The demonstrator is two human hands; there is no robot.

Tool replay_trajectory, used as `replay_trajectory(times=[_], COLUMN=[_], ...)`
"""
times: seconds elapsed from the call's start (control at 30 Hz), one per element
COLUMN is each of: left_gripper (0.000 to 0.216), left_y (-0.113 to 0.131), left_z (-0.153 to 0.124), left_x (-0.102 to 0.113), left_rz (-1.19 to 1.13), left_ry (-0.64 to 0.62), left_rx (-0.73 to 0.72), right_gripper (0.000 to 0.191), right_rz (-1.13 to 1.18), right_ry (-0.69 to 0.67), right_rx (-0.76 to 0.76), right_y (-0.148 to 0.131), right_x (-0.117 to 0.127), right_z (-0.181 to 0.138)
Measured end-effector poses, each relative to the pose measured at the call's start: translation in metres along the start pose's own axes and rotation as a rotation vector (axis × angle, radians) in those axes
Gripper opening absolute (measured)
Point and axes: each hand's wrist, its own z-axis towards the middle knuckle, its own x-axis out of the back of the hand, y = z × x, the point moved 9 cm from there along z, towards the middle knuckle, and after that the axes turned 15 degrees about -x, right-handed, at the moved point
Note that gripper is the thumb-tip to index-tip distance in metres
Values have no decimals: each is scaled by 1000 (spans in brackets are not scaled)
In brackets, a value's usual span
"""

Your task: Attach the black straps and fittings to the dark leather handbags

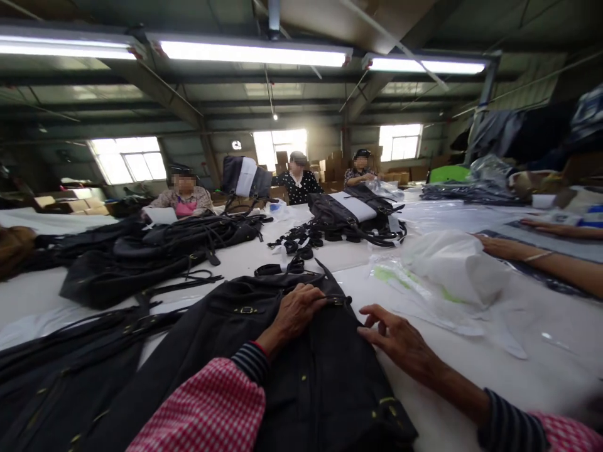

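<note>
A black bag [339,376] lies flat on the white table [245,257] directly before the person, its lower end cut off by the bottom edge of the view. The left hand [296,311] rests on its upper part, fingers curled beside a short strap [338,301]; whether they pinch it cannot be told. The right hand [400,342] is apart from the left, fingers loosely spread and holding nothing, at the bag's right edge; contact there is unclear. The bag appears only partly dealt with: it is laid out, yet no paper band shows on it, while a farther bag [318,212] wears a white band [354,206]. Coiled straps [301,237] lie loose beyond, seemingly unattached. More black bags [127,273] are heaped at the left, too tangled to count. The left sleeve [207,402] covers part of the near bag, and its underside and inside are hidden. A co-worker's hands [504,246] reach in at the right, the body out of view. Crumpled plastic [455,267] hides some of the table.
</note>
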Motion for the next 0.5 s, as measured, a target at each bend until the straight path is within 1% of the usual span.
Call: replay_trajectory(times=[0.03,0.1,0.17,0.23,0.3,0.33,0.37,0.43,0.5], left_gripper=[22,29,37,44,45,44,44,46,42], left_y=[0,3,7,11,14,15,15,14,17], left_z=[1,3,3,3,3,3,3,4,7], left_x=[0,2,3,4,5,5,6,8,9], left_rz=[-7,-9,5,30,58,71,82,102,115], left_ry=[6,14,13,0,-20,-30,-36,-41,-38], left_rx=[-9,-27,-42,-58,-77,-84,-84,-66,-52], right_gripper=[46,56,50,34,17,11,8,15,23], right_rz=[-32,-127,-222,-229,-88,38,185,467,649], right_ry=[-6,-3,21,57,59,44,27,3,24], right_rx=[9,101,190,206,173,139,89,-34,-115], right_y=[-7,-28,-46,-51,-42,-33,-22,4,20], right_x=[1,1,-2,-5,-8,-9,-9,-10,-6], right_z=[4,15,29,46,62,69,76,85,87])
